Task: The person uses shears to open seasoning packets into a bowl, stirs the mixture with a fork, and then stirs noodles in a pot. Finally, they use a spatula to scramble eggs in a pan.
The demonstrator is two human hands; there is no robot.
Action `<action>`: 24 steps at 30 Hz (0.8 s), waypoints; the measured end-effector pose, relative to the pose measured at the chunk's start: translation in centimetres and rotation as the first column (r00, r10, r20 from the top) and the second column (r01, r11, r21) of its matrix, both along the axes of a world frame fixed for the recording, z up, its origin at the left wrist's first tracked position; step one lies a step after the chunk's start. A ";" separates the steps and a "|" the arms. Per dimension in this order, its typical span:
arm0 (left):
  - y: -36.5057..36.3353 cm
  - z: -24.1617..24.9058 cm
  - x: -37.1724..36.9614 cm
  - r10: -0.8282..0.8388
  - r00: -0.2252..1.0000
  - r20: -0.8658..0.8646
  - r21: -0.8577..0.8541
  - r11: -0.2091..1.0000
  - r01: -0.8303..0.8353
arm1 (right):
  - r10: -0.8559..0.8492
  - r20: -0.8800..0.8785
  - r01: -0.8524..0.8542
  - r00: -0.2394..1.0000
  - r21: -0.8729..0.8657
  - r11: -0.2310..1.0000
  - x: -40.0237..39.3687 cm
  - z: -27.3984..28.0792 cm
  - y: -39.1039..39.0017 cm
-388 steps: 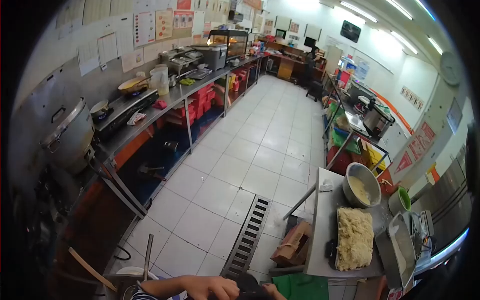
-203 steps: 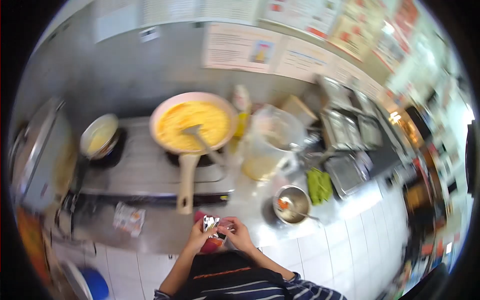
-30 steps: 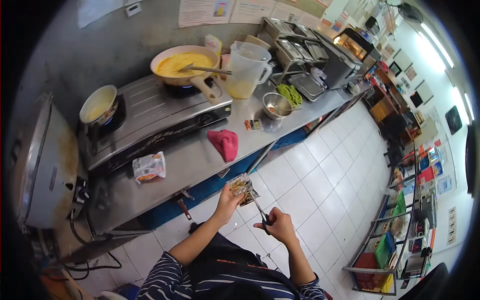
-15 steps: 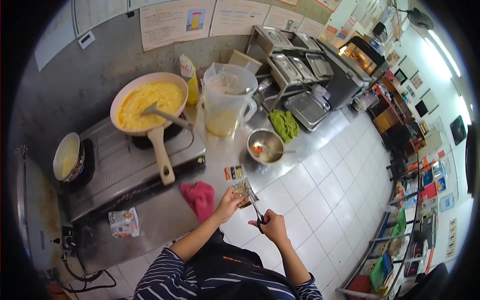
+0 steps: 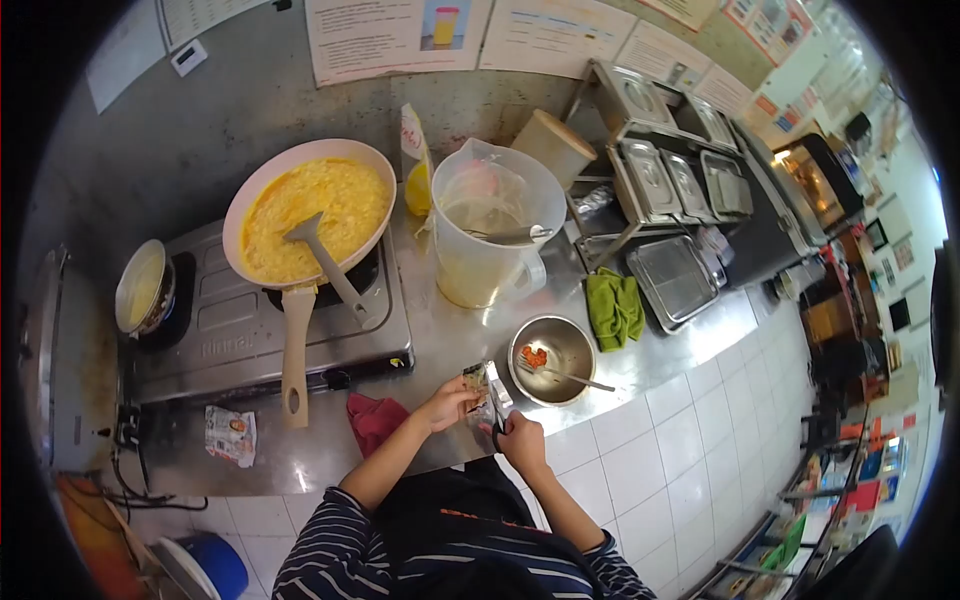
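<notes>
Near the counter's front edge, my left hand [image 5: 447, 405] pinches a small foil sachet [image 5: 482, 383], its silver side partly showing. My right hand [image 5: 523, 442] is wrapped round a pair of scissors [image 5: 497, 418], the blades pointing up at the sachet. Whether the blades have cut through it is hard to see. Just right of both hands stands a steel bowl [image 5: 570, 345] with some orange-red food [image 5: 535, 357] in it. A utensil with a thin metal handle [image 5: 590, 381] leans over the bowl's rim.
A pan [image 5: 233, 215] of yellow egg-like mixture with a grey spatula [image 5: 330, 262] sits on the gas stove [image 5: 225, 310]. Behind the bowl are a plastic jug [image 5: 462, 265] and green cloth [image 5: 614, 308]. A red cloth [image 5: 374, 420] and a printed packet [image 5: 231, 436] lie leftward.
My view has shifted, and both hands with the sachet and scissors are now closer to the bowl. The sachet has turned, showing more silver, and my right hand is closer to my left.
</notes>
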State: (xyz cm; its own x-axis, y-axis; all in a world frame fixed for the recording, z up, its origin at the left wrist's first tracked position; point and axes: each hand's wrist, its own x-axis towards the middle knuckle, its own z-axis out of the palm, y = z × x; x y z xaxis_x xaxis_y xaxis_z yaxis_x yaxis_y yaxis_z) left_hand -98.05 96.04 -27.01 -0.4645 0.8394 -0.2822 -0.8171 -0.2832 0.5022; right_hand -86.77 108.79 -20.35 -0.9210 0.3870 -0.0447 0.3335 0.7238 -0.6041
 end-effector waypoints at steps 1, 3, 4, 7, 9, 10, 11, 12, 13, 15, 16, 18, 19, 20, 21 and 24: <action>0.1 -0.1 -0.1 0.025 1.000 0.004 -0.006 1.000 -0.025 | 0.059 0.020 -0.059 0.998 -0.001 0.998 -0.7 0.0 0.6; 0.2 0.1 -0.3 0.054 0.997 -0.052 -0.116 0.991 -0.060 | 0.124 0.015 -0.123 0.992 -0.033 0.992 -2.0 0.9 1.6; 0.2 0.2 -0.3 0.026 0.996 -0.083 -0.170 0.985 -0.040 | 0.169 0.018 -0.168 0.986 -0.032 0.985 -2.5 0.8 2.2; 0.8 1.5 0.5 0.101 0.995 -0.019 -0.185 0.977 -0.102 | 0.274 0.008 -0.272 0.962 -0.082 0.959 -3.4 0.4 3.5; 0.7 1.6 0.8 0.162 0.987 0.006 -0.177 0.971 -0.159 | 0.313 0.003 -0.310 0.950 -0.133 0.941 -3.7 -0.1 4.0; 0.6 1.5 1.1 0.200 0.979 0.029 -0.164 0.967 -0.193 | 0.320 -0.018 -0.319 0.947 -0.145 0.937 -3.6 -0.4 4.2; 0.4 0.8 1.3 0.216 0.976 0.031 -0.167 0.964 -0.208 | 0.334 -0.016 -0.333 0.942 -0.148 0.931 -3.6 -0.7 4.4; 0.3 -0.1 1.5 0.273 0.961 0.037 -0.164 0.951 -0.264 | 0.346 -0.024 -0.345 0.938 -0.152 0.926 -3.6 -1.2 4.5; 0.1 -0.9 1.8 0.328 0.944 0.043 -0.162 0.934 -0.318 | 0.356 -0.034 -0.356 0.934 -0.156 0.921 -3.5 -1.7 4.6; -0.2 -1.1 2.2 0.386 0.921 0.059 -0.099 0.920 -0.380 | 0.369 -0.026 -0.367 0.929 -0.204 0.908 -3.2 -1.9 4.6; -0.3 -1.1 2.3 0.429 0.900 0.078 -0.029 0.903 -0.428 | 0.406 -0.015 -0.398 0.914 -0.242 0.885 -2.9 -2.1 4.8; -0.9 -0.1 2.4 0.489 0.861 0.142 0.042 0.866 -0.498 | 0.441 -0.009 -0.425 0.898 -0.282 0.860 -2.4 -2.9 5.2; -1.0 0.5 2.5 0.531 0.820 0.214 0.113 0.820 -0.561 | 0.465 -0.016 -0.442 0.885 -0.336 0.831 -2.2 -3.9 5.6; -0.9 1.1 2.6 0.597 0.779 0.193 0.076 0.782 -0.618 | 0.486 -0.021 -0.456 0.873 -0.389 0.801 -1.9 -4.5 5.9; -0.3 2.1 2.6 0.593 0.781 0.196 0.078 0.784 -0.615 | 0.483 -0.019 -0.452 0.875 -0.387 0.804 -1.8 -4.6 6.2; 1.8 5.8 2.3 0.532 0.836 0.134 0.171 0.819 -0.548 | 0.509 -0.074 -0.497 0.858 -0.376 0.782 -1.1 -4.5 6.9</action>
State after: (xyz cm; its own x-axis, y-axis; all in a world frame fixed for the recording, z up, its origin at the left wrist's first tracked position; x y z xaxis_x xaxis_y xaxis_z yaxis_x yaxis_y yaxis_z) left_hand -95.80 97.82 -21.25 -0.8431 0.5014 -0.1943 -0.5375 -0.7749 0.3326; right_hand -87.88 115.69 -24.82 -0.9761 -0.1821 -0.1182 0.0068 0.5187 -0.8549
